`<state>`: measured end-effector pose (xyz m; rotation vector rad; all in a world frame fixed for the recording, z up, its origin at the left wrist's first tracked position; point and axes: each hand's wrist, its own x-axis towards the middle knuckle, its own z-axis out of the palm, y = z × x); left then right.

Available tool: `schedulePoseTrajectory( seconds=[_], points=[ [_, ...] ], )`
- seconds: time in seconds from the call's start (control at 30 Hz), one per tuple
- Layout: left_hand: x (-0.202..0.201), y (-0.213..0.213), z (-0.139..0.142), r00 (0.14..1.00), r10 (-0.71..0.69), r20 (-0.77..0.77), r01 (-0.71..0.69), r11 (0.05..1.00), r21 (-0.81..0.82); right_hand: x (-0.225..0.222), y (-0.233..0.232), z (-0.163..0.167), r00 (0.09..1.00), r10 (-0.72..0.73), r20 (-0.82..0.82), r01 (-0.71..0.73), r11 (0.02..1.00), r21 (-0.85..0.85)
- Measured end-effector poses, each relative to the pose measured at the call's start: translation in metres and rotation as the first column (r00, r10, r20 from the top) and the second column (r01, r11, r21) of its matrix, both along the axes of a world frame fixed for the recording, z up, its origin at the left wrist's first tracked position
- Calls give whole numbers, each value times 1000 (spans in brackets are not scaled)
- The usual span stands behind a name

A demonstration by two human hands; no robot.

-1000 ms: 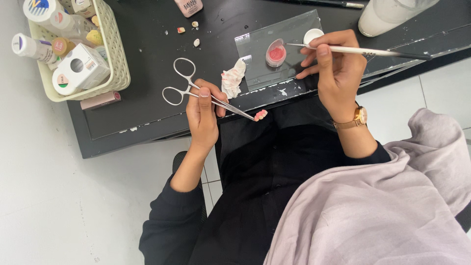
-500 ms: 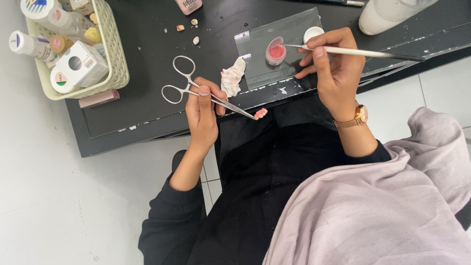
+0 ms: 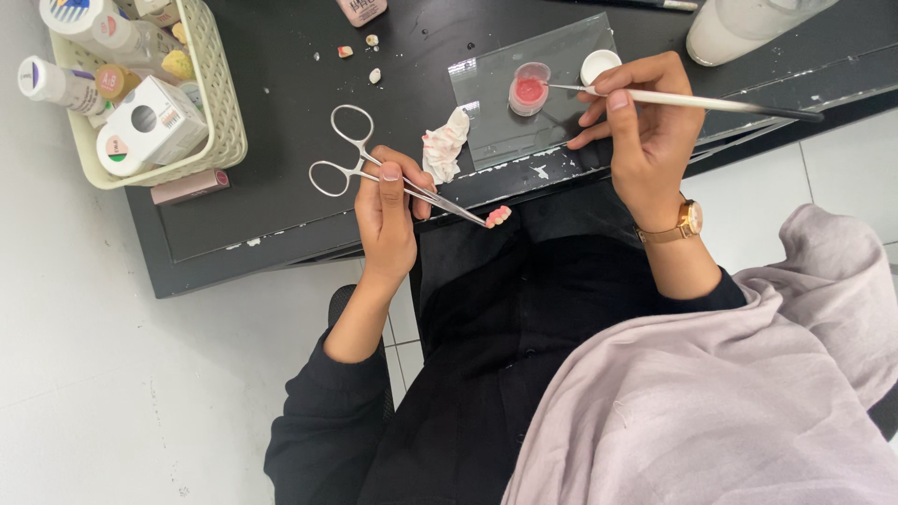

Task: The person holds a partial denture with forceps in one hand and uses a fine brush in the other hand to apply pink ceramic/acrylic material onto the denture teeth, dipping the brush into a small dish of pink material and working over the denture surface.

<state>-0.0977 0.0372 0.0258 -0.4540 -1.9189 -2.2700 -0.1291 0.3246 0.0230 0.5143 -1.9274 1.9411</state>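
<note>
Beyond the counter's (image 3: 281, 224) front edge, left hand (image 3: 388, 210) clamps steel scissor-handled forceps (image 3: 393, 178) pinching a small pink-and-white tooth piece (image 3: 498, 217); right hand (image 3: 645, 131) grips a thin white brush (image 3: 692, 101).

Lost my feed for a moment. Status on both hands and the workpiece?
Left hand grips forceps clamping small pink dental piece. Right hand holds brush, tip at pink paste dish. Nothing between.

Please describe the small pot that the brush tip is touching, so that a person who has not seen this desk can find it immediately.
Start at the black desk and find the clear glass slab lying on it. Near the slab's upper middle sits a small round pot of pink paste, where the tip of the thin white brush in the right hand ends. The neighbouring small pot is white, not pink.
</note>
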Motion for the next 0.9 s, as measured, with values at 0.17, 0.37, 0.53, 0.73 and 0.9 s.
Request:
schedulePoseTrajectory(
  seconds=[0.17, 0.37, 0.53, 0.73, 0.9],
  points=[
    [1, 0, 0, 1000, 3, 16, -3, 1000, 10, 1, 0, -1, 999, -5, -35, 4, 1000, -14],
    [1, 0, 0, 1000, -1, 11, 1, 1000, 0, 2, 0, -2, 1000, -16, -17, 16, 1000, 10],
    [0, -1, -1, 1000, -5, 11, 5, 1000, 1, 2, 1, -3, 999, -35, -13, 35, 999, -6],
    [1, -1, 0, 1000, -1, 27, 1, 1000, 6, 8, 0, -6, 992, -81, -93, 75, 995, -62],
    [4, 0, 0, 999, 27, 21, -26, 1000, -13, 18, -1, -2, 996, 46, -72, -45, 999, 10]
  ],
)
